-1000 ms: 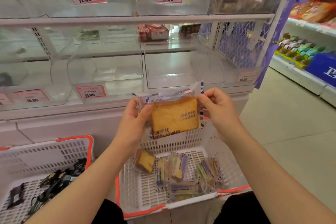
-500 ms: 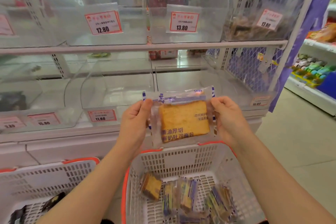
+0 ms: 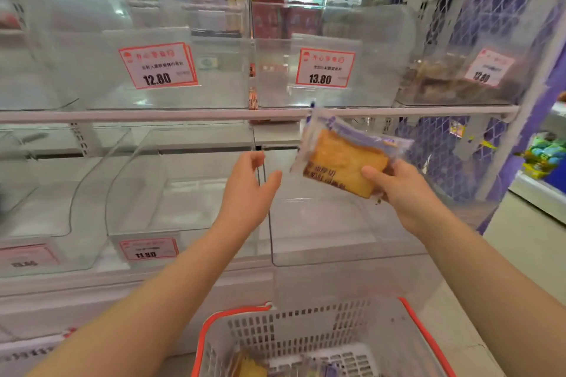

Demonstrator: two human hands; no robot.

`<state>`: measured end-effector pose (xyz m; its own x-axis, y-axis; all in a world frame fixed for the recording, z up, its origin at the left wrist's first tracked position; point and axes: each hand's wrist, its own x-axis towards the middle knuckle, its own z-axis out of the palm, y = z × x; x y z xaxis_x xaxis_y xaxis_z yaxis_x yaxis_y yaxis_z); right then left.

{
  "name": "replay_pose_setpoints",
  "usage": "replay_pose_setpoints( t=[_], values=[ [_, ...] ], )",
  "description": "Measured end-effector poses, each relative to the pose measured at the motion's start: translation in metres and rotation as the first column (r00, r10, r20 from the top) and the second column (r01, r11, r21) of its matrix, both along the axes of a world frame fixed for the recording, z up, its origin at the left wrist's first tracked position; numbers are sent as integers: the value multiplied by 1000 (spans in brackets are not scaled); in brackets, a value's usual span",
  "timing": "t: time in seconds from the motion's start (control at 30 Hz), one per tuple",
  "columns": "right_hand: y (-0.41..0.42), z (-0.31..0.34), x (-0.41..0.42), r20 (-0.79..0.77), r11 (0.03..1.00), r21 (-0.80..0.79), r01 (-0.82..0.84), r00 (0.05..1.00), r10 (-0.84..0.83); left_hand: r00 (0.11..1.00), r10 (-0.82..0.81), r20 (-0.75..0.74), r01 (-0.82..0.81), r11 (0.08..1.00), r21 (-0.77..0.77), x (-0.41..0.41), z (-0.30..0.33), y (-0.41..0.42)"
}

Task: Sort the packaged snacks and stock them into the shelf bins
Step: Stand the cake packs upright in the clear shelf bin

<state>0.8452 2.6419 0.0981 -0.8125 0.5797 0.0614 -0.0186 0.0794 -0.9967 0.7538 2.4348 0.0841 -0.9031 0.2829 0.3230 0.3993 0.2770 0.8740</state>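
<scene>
The right hand grips a packaged toast slice by its lower right corner — thumb on the front of the clear wrapper, the other fingers curled behind it. The pack is tilted, its purple-printed top edge pointing up and left, and it is held in the air in front of the clear shelf bins, above the lower row and just under the white shelf rail. The left hand is released, fingers relaxed and slightly spread, holding nothing; it hovers just left of the pack without touching it.

Behind the left hand stands a lower bin with a red price tag reading 11.80. Under the pack sits another lower bin, clear-walled. On the upper shelf, one bin carries a 12.80 tag and its neighbour a 13.80 tag; a third upper bin at the right holds brownish packs, blurred.

At the bottom edge is a white basket with an orange rim — a few more wrapped snacks lie inside.
</scene>
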Motion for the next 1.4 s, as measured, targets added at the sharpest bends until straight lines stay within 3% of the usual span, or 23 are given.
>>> replay_pose_setpoints(
  t=[0.1, 0.17, 0.27, 0.47, 0.67, 0.77, 0.83, 0.93, 1.0, 1.1, 1.23, 1.3, 1.4],
  values=[
    [18, -14, -30, 130, 1000, 24, 17, 991, -20, 1000, 4, 29, 2, 985, -174, -15, -12, -3],
    [23, -26, -51, 211, 997, 76, -7, 977, -10, 996, -35, 87, 52, 977, -208, -21, -20, -1],
    [30, -41, -84, 330, 990, 137, -43, 944, -5, 998, -48, 43, 58, 955, -290, -25, -26, 2],
    [30, -68, -135, 424, 991, 82, -106, 904, 61, 998, -68, 18, 70, 966, -248, -28, -28, 2],
    [18, -76, -158, 542, 958, 281, -54, 833, -112, 1000, -19, 19, 23, 975, -222, -27, -31, 0],
    [20, -57, -143, 521, 963, 269, 18, 838, -162, 1000, 0, -7, -1, 985, -173, -25, -33, 0],
    [14, -41, -117, 468, 940, 337, -55, 876, -117, 999, 30, 18, -28, 997, -67, -21, -35, -3],
    [-8, -17, -58, 271, 922, 318, -221, 953, 135, 974, 90, 209, -121, 983, 141, -10, -41, -11],
    [-24, -8, -13, 162, 915, 230, -333, 940, 301, 933, 94, 347, -160, 973, 167, 2, -53, -19],
    [-43, -14, 48, 160, 847, 122, -517, 853, 498, 892, 87, 444, -132, 989, 73, 23, -80, -34],
    [-56, -69, 93, 447, 682, 3, -731, 611, 653, 838, 54, 543, 36, 987, -154, 50, -121, -51],
    [-60, -110, 102, 604, 650, -25, -760, 506, 615, 833, 51, 552, 131, 949, -285, 63, -144, -55],
    [-58, -180, 109, 779, 669, 78, -739, 464, 422, 857, 31, 515, 244, 856, -456, 80, -178, -55]
  ],
)
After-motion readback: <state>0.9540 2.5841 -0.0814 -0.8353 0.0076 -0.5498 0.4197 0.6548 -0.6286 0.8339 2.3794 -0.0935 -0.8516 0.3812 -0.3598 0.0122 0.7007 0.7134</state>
